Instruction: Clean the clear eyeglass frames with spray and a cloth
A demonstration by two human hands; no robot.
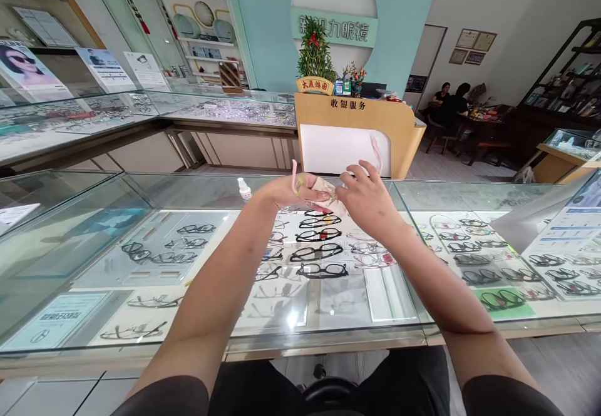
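Observation:
A pair of eyeglasses with pink temples (294, 174) is held up above the glass showcase, between my two hands. My left hand (298, 191) is closed round one side of the frame, its thumb lying over a pale, patterned cloth (328, 194). From the right, my right hand (369, 196) pinches the cloth against the eyeglasses; its fingertips are partly hidden. The other pink temple tip sticks up beyond the right fingers. Most of the lenses are covered by the cloth and hands. A small white spray bottle (244, 189) stands on the showcase left of my left hand.
Under the glass top of the showcase (328, 334), several rows of eyeglasses lie on display. A display card (570, 222) stands at the right. Beyond are a wooden counter (399, 125) with a plant (314, 53) and more showcases. Two people (448, 103) sit at a far table.

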